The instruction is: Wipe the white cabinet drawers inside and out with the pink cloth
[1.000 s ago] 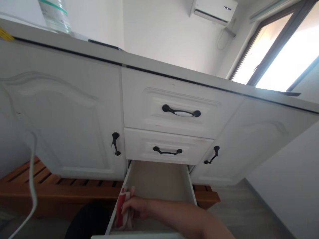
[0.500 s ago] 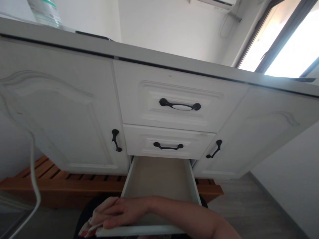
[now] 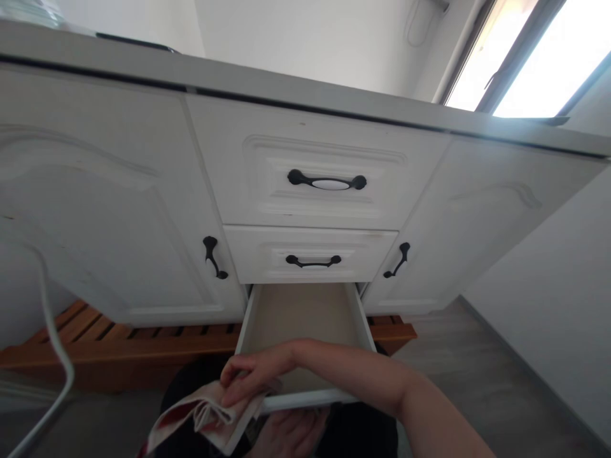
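A bare right forearm reaches in from the lower right corner and crosses leftward over the front edge of an open white bottom drawer (image 3: 305,399). The wrist bends down at the drawer's front left corner. The right hand (image 3: 251,375) is closed in a pinch, thumb and fingers gripping a crumpled beige cloth with red markings (image 3: 205,416). The cloth hangs outside the drawer, just in front of and below its front left corner, draping down toward the lower left over dark clothing.

Below the drawer front, the left hand (image 3: 286,436) shows only in part, palm and curled fingers turned upward under the drawer's front panel. Whether it touches the panel or holds anything cannot be told.

The drawer's pale interior (image 3: 300,312) is bare where it shows. Above it sit two closed white drawers, the upper with a black and white bar handle (image 3: 327,182), the lower with a thin black handle (image 3: 313,261). White cabinet doors with black handles flank them under a white bench (image 3: 305,95). A white cable (image 3: 55,343) hangs at the left, before a slatted wooden platform (image 3: 119,346) on the floor.
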A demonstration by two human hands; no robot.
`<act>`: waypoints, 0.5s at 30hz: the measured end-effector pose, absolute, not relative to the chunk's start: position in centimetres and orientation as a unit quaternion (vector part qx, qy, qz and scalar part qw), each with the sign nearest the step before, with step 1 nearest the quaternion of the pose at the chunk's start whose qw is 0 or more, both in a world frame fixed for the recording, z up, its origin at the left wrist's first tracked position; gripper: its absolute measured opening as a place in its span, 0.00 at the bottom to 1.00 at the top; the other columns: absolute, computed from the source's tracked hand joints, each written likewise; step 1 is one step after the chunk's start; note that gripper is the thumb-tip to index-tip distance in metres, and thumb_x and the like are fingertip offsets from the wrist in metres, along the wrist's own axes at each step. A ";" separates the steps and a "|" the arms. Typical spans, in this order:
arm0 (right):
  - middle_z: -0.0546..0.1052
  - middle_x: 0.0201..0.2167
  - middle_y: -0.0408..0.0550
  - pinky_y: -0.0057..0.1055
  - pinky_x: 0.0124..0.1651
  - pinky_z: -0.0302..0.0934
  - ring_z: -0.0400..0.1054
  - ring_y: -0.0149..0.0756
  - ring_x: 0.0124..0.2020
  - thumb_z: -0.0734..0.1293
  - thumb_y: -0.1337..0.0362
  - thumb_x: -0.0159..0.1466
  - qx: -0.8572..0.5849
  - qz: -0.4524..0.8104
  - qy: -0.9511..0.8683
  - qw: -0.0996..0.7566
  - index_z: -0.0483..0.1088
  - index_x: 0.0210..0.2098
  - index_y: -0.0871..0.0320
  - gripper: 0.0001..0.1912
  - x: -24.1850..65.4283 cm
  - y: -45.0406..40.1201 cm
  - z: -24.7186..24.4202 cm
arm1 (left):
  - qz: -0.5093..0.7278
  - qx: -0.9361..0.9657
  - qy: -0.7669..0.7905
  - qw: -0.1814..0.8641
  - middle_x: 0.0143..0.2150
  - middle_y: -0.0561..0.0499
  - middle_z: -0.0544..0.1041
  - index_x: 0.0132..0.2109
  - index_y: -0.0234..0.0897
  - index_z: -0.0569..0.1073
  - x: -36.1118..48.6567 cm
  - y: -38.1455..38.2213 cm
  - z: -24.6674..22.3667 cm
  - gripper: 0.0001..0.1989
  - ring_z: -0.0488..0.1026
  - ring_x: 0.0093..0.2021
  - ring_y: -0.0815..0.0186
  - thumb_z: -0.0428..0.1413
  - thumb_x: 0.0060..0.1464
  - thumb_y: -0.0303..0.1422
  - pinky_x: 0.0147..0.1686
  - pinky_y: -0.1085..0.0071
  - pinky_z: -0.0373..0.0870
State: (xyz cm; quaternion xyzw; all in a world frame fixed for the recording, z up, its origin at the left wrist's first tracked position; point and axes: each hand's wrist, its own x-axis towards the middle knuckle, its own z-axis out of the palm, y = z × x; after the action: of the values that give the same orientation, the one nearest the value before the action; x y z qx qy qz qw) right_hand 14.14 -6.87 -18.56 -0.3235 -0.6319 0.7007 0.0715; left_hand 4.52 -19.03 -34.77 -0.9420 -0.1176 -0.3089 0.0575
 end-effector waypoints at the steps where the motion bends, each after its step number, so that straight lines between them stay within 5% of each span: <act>1: 0.71 0.41 0.39 0.21 0.44 0.59 0.65 0.29 0.43 0.80 0.54 0.54 -0.334 0.683 -0.647 0.065 0.70 0.43 0.57 0.24 14.4 -7.2 -18.1 | -0.323 -0.937 -0.117 0.066 0.42 0.63 0.87 0.56 0.49 0.78 4.4 -19.0 -34.8 0.22 0.84 0.37 0.67 0.55 0.59 0.24 0.41 0.73 0.83; 7: 0.74 0.47 0.44 0.25 0.48 0.61 0.69 0.35 0.49 0.74 0.53 0.62 -0.366 0.618 -0.695 -0.024 0.71 0.53 0.58 0.25 20.9 -10.0 -17.0 | -0.374 -0.910 -0.121 0.131 0.48 0.59 0.85 0.54 0.50 0.80 4.0 -19.0 -34.2 0.16 0.80 0.44 0.65 0.58 0.62 0.30 0.56 0.70 0.75; 10: 0.75 0.51 0.47 0.27 0.49 0.61 0.70 0.39 0.51 0.72 0.47 0.63 -0.418 0.587 -0.691 -0.059 0.70 0.58 0.56 0.29 25.9 -12.9 -16.3 | -0.399 -0.902 -0.108 0.124 0.44 0.58 0.84 0.48 0.51 0.81 4.3 -18.7 -33.1 0.11 0.77 0.45 0.66 0.58 0.62 0.32 0.70 0.64 0.59; 12: 0.77 0.51 0.48 0.29 0.49 0.61 0.71 0.41 0.51 0.69 0.43 0.63 -0.455 0.558 -0.691 -0.068 0.71 0.58 0.55 0.31 29.0 -15.2 -15.5 | -0.401 -0.906 -0.086 0.100 0.44 0.58 0.83 0.46 0.49 0.81 4.5 -18.5 -32.4 0.11 0.75 0.49 0.70 0.55 0.65 0.31 0.74 0.66 0.49; 15: 0.78 0.44 0.48 0.31 0.42 0.60 0.72 0.44 0.45 0.70 0.39 0.59 -0.538 0.498 -0.677 -0.072 0.74 0.54 0.53 0.32 32.6 -18.7 -14.0 | -0.391 -0.912 -0.079 0.094 0.50 0.58 0.82 0.49 0.46 0.81 4.5 -18.4 -31.7 0.14 0.72 0.55 0.72 0.52 0.65 0.28 0.75 0.67 0.48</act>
State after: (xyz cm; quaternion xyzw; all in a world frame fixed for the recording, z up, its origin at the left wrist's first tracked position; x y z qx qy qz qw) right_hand 32.56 -18.66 -14.02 -0.5375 -0.6770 0.4976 -0.0715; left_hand 4.48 -18.36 -31.70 -0.9123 -0.0795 -0.3907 0.0935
